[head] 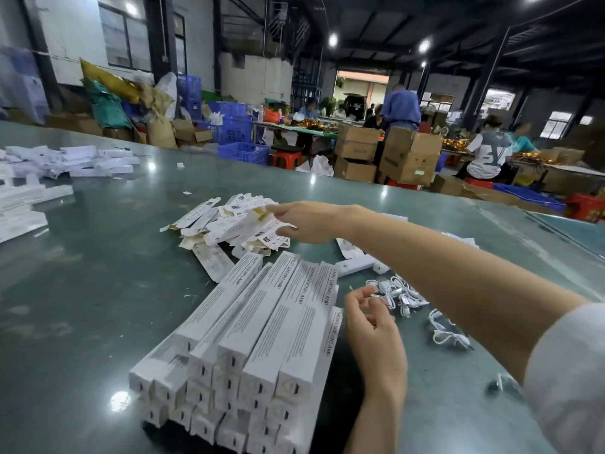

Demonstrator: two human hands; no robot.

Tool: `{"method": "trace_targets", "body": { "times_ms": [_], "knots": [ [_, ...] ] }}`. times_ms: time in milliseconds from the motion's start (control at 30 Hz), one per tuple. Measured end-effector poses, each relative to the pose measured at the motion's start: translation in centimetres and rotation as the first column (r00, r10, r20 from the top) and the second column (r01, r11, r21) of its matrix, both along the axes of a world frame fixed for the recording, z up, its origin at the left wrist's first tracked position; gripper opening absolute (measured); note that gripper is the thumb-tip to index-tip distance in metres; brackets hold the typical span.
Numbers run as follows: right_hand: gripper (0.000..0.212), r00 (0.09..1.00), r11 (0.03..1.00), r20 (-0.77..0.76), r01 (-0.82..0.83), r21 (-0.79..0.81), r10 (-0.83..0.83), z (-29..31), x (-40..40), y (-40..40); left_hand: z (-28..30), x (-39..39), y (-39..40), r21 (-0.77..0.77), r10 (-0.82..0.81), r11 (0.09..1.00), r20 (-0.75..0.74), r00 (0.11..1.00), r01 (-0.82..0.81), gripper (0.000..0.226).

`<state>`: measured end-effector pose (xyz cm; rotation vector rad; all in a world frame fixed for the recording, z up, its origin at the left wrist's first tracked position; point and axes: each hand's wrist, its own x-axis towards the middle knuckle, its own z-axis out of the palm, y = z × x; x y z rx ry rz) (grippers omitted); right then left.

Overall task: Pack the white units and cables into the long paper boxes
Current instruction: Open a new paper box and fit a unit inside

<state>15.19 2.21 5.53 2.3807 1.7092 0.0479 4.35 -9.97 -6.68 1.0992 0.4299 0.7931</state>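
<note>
My right hand (296, 221) reaches across the table to a loose heap of flat, unfolded paper boxes (229, 224) and pinches the top one between index finger and thumb. My left hand (373, 326) hovers lower, fingers curled, a white cable end between thumb and fingertips at the edge of the pile of coiled white cables (402, 296). White units (355, 266) lie under my right forearm, partly hidden. In front of me is a stack of closed long paper boxes (262, 339) printed "SMART SENSOR LAMP".
The green table (98, 290) carries more white boxes at the far left (82, 162) and another cable bundle (448, 332) to the right. Beyond the table's far edge are cardboard cartons (406, 155), blue crates (242, 152), red stools and people working.
</note>
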Motion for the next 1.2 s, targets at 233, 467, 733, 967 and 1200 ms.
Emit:
{"method": "trace_targets", "body": {
  "times_ms": [233, 467, 733, 967, 1200],
  "knots": [
    [0.047, 0.998, 0.988, -0.004, 0.057, 0.142, -0.057, 1.1, 0.3, -7.0, 0.4, 0.0, 0.1, -0.011, -0.012, 1.0, -0.016, 1.0, 0.012, 0.018],
    [0.033, 0.883, 0.852, -0.351, 0.422, 0.309, -0.31, -1.5, 0.8, -9.1, 0.3, -0.4, -0.2, 0.077, -0.04, 0.996, -0.044, 0.998, 0.043, 0.017],
    [0.04, 0.748, 0.933, -0.593, 0.36, -0.014, -0.298, -5.1, 0.4, -3.9, 0.0, 0.3, 0.4, 0.012, 0.0, 1.0, -0.041, 0.999, 0.0, 0.016],
    [0.032, 0.795, 0.868, -0.428, 0.494, 0.048, -0.429, -6.3, 1.7, -1.5, -0.5, 0.9, 0.6, 0.007, 0.031, 0.999, -0.084, 0.996, -0.031, 0.017],
    [0.023, 0.765, 0.499, -0.592, 0.627, 0.598, -0.253, -4.3, 0.6, -7.5, -0.4, 0.5, 0.5, -0.014, -0.014, 1.0, -0.043, 0.999, 0.014, 0.019]
  ]
}}
